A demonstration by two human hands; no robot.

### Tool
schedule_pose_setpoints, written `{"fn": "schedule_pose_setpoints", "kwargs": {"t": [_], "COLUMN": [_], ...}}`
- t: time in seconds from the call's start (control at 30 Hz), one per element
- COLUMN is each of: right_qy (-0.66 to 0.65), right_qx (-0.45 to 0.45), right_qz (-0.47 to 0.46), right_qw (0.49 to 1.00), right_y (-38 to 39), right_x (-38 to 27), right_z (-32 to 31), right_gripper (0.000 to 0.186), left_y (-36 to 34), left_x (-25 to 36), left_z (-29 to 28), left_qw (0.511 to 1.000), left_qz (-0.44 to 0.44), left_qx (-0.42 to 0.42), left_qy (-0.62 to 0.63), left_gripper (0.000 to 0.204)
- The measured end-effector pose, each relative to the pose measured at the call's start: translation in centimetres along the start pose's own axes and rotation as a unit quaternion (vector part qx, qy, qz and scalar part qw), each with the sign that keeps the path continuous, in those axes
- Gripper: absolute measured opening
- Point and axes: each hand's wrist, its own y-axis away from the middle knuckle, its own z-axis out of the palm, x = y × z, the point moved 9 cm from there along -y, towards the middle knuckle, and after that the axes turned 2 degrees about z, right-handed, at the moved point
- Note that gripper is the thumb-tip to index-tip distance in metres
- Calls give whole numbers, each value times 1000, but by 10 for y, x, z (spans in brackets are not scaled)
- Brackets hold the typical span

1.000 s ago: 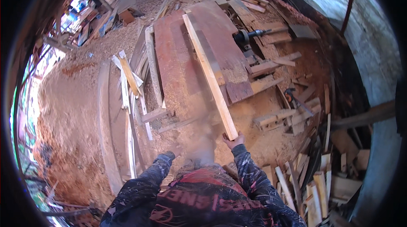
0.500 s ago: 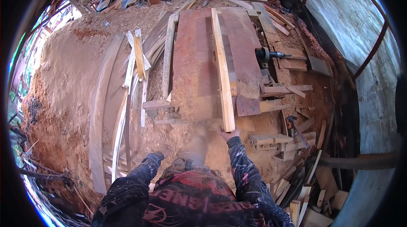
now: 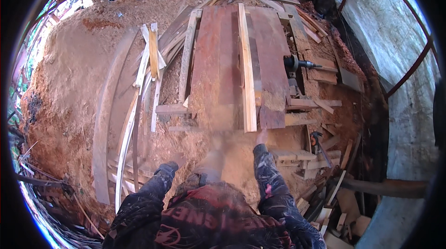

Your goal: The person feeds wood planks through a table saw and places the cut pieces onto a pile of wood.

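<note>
A long pale wooden batten lies lengthwise on the reddish, sawdust-covered wooden work table, its near end at the table's front edge. Just beyond that end, to its right, is my right hand, apart from the wood and smeared by motion. My left hand hangs low in front of the table, away from the batten, over sawdust-covered ground. Its fingers are too blurred to make out. At the table's right side sits a dark power tool with a metal tip pointing right.
Thin offcut strips stand in a bundle left of the table, beside a long curved plank. A hammer-like tool rests among wood pieces at the right. Scrap wood is piled at the lower right, near a pale sheet wall.
My right hand has let go of the batten's near end and moved right. The batten now lies slightly farther forward on the table. My left hand stays low.
</note>
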Motion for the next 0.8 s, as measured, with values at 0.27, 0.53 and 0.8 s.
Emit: {"fn": "schedule_pose_setpoints", "kwargs": {"t": [0.27, 0.53, 0.8], "right_qy": [773, 811, 847], "right_qx": [20, 30, 45], "right_qz": [-400, -440, -353], "right_qw": [491, 384, 394], "right_y": [85, 91, 75], "right_x": [-69, -93, -118], "right_z": [48, 91, 124], "right_gripper": [74, 68, 88], "left_y": [54, 143, 132], "left_x": [3, -78, -100], "left_z": [54, 109, 99], "left_qw": [999, 994, 991], "left_qz": [-7, -5, -68], "left_qx": [-35, -100, -115], "left_qy": [35, -38, -24], "left_gripper": [51, 39, 38]}}
